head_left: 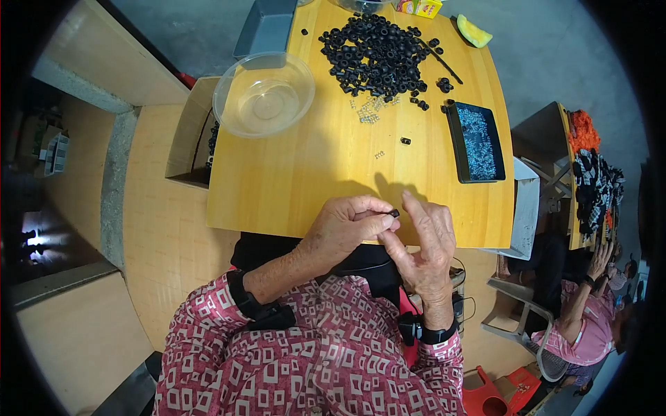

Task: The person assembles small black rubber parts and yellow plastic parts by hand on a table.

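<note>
My left hand (pixel 350 223) pinches a small black plastic part (pixel 395 213) between thumb and forefinger, just over the table's near edge. Beside it, my right hand (pixel 427 246) has its fingers apart, the thumb close under the left fingertips and the forefinger raised. I cannot see anything held in the right hand. A large heap of small black parts (pixel 378 55) lies at the far middle of the yellow wooden table (pixel 277 180). Tiny silvery pieces (pixel 371 111), perhaps springs, are scattered in front of the heap. One loose black part (pixel 405 141) lies nearer to me.
A black tray (pixel 494 173) of tiny shiny pieces stands at right. A clear plastic bowl (pixel 263 104) and a grey bin (pixel 267 28) stand at left. A cardboard box (pixel 187 132) adjoins the table. A melon slice (pixel 474 32) lies far right. Another person (pixel 583 312) sits at right.
</note>
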Tool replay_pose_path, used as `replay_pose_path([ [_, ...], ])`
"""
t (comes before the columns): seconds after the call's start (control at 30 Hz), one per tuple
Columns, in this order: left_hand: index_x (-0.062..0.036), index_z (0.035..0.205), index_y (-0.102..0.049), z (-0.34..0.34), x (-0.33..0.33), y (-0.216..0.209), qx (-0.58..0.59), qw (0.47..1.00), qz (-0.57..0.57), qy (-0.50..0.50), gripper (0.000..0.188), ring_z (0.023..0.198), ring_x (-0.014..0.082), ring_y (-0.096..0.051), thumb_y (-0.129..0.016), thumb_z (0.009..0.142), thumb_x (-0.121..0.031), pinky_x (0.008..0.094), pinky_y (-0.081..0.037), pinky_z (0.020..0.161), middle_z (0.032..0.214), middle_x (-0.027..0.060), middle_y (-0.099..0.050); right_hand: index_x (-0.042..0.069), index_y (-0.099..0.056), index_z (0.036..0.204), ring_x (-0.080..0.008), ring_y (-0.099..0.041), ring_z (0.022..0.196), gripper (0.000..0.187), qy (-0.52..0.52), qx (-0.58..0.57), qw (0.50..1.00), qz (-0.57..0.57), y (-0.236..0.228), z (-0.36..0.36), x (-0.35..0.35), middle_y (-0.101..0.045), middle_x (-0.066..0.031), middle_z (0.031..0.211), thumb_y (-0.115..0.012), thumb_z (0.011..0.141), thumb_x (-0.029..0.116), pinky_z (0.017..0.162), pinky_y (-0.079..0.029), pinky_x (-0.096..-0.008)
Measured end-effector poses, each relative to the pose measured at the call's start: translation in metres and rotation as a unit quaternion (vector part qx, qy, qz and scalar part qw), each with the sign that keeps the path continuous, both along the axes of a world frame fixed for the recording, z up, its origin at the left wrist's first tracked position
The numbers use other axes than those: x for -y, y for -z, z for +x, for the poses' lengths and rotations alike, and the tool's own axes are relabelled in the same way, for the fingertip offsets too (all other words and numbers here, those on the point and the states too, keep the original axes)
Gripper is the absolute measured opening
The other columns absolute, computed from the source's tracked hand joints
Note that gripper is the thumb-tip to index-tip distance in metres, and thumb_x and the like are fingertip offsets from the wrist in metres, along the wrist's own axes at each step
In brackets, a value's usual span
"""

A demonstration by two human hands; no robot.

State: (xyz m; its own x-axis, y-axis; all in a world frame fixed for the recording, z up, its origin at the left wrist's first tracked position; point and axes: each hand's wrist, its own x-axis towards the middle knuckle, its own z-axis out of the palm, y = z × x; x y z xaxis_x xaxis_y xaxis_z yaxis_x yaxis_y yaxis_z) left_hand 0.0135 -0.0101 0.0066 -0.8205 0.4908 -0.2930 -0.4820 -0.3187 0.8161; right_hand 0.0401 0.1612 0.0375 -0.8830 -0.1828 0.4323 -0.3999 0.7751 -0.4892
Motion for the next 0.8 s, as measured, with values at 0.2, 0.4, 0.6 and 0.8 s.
replay_pose_path([
  [0.2,0.0059,0.114,-0.064,-0.003,0.001,-0.001,-0.002,0.999,-0.039,0.024,0.028,0.095,0.014,-0.066,-0.061,0.096,-0.015,0.0277,-0.054,0.088,0.102,0.0101,-0.069,0.002,-0.066,0.115,-0.0252,-0.059,0.082,0.051,-0.041,-0.047,0.996,0.071,0.008,-0.005,-0.003,-0.061,-0.0091,0.091,-0.083,0.069,0.017,0.076,-0.047,-0.0377],
  [0.4,0.0066,0.108,-0.066,-0.003,0.001,0.001,-0.008,0.998,-0.069,0.009,0.028,0.086,0.0088,-0.063,-0.06,0.095,-0.018,0.0238,-0.052,0.079,0.094,0.0066,-0.068,0.0,-0.066,0.108,-0.0254,-0.058,0.076,0.043,-0.055,0.004,0.996,0.075,0.002,-0.008,-0.001,-0.06,-0.0088,0.083,-0.082,0.071,0.015,0.071,-0.048,-0.0365],
  [0.6,0.0041,0.111,-0.065,-0.006,0.006,0.001,0.034,0.999,-0.03,0.021,0.033,0.091,0.0095,-0.063,-0.056,0.1,-0.026,0.0234,-0.053,0.084,0.097,0.006,-0.068,-0.001,-0.066,0.106,-0.0256,-0.057,0.072,0.04,-0.065,0.009,0.998,0.001,0.012,-0.01,0.0,-0.058,-0.0084,0.076,-0.082,0.072,0.013,0.069,-0.048,-0.0366],
  [0.8,0.0041,0.109,-0.066,-0.006,0.008,0.0,0.036,0.999,-0.022,0.032,0.03,0.081,0.0062,-0.06,-0.059,0.098,-0.023,0.0221,-0.051,0.075,0.092,0.0035,-0.065,-0.002,-0.066,0.108,-0.0253,-0.058,0.073,0.041,-0.083,-0.003,0.996,0.011,0.013,-0.012,-0.001,-0.058,-0.0089,0.077,-0.081,0.072,0.011,0.07,-0.048,-0.0371],
])
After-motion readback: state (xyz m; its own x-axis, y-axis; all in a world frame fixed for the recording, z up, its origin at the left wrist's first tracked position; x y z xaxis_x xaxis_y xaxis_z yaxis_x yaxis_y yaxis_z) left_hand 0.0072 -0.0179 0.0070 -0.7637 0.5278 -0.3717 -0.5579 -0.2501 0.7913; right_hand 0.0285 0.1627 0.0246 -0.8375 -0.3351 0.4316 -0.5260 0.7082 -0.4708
